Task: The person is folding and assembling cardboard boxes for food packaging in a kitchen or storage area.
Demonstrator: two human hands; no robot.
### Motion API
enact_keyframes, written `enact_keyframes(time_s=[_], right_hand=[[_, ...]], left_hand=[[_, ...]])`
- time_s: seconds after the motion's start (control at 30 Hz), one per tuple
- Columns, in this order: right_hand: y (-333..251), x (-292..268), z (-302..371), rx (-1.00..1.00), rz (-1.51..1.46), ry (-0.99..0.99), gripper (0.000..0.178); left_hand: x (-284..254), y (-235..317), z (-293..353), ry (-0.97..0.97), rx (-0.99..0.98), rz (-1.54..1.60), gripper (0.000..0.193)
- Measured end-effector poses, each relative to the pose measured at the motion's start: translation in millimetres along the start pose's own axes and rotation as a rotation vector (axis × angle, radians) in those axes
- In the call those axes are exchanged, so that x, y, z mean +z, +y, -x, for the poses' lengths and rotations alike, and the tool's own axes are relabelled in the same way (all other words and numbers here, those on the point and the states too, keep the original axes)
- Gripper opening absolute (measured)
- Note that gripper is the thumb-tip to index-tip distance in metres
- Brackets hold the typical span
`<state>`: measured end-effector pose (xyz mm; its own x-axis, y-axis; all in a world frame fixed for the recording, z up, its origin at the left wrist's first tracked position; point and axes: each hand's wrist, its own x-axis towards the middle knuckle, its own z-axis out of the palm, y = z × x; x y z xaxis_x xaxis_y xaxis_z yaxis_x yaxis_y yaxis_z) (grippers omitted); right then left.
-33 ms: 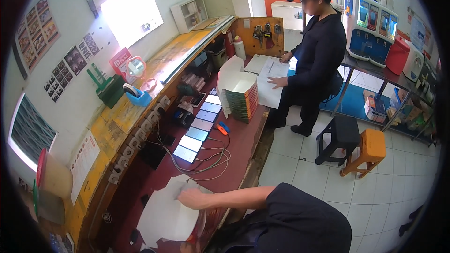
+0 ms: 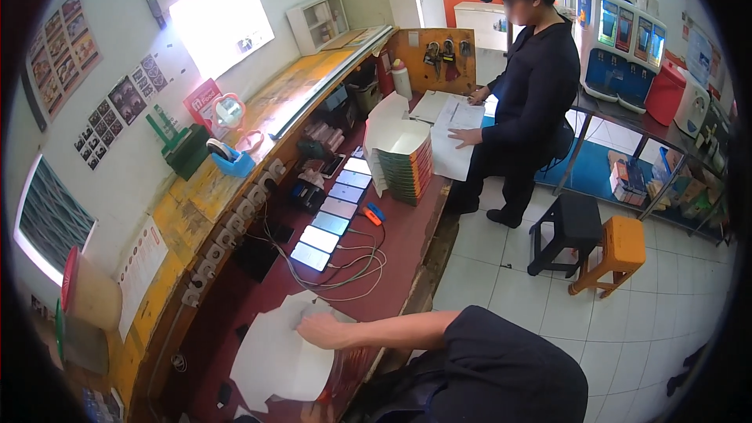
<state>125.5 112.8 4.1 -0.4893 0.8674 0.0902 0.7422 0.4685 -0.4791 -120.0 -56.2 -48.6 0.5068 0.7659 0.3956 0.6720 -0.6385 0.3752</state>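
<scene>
A white cardboard box piece [image 2: 274, 356] with cut flaps lies on the dark red counter close to me. My right hand [image 2: 323, 332] presses onto its upper part, fingers curled closed; a small greyish patch shows at the fingertips, too unclear to name. Only a bit of my left hand [image 2: 317, 412] appears at the lower edge, by the near rim of the cardboard, its fingers hidden. Red printed sides of stacked boxes [image 2: 356, 360] show partly beneath my right forearm. Farther along the counter stands a tall stack of nested open boxes [image 2: 406, 164], white inside.
Several lit phones [image 2: 321, 236] lie in a row with charging cables [image 2: 368, 270] looping beside them. An orange and blue tool [image 2: 374, 214] is next to them. Across the counter's end a person [image 2: 533, 86] in black writes on papers [image 2: 458, 121]. Stools [image 2: 564, 231] stand on the tiled floor.
</scene>
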Motion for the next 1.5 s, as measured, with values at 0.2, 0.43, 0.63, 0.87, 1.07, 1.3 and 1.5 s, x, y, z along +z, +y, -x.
enact_keyframes(time_s=[0.2, 0.43, 0.63, 0.87, 1.07, 1.3, 1.5], right_hand=[[7, 19, -10, 0.046, 0.091, 0.246, 0.013], [18, 1, 4, 0.070, 0.143, 0.240, 0.011], [27, 6, 7, 0.060, 0.116, 0.242, 0.017], [23, 12, 3, -0.032, 0.076, 0.269, 0.021], [32, 19, -2, 0.114, 0.136, 0.299, 0.018], [16, 7, 19, 0.111, 0.128, 0.484, 0.026], [-41, 34, 83, -0.492, -0.202, 0.564, 0.030]], left_hand=[[14, -19, 7, 0.120, 0.108, -0.223, 0.020], [5, 4, -23, 0.128, 0.074, -0.049, 0.013], [8, -2, -20, 0.135, 0.067, -0.098, 0.011], [-1, 22, -27, 0.193, 0.225, -0.202, 0.014], [0, 26, -38, 0.221, 0.193, -0.305, 0.009], [12, 9, -19, 0.223, 0.067, -0.360, 0.014], [11, 3, -19, 0.233, 0.061, -0.352, 0.014]])
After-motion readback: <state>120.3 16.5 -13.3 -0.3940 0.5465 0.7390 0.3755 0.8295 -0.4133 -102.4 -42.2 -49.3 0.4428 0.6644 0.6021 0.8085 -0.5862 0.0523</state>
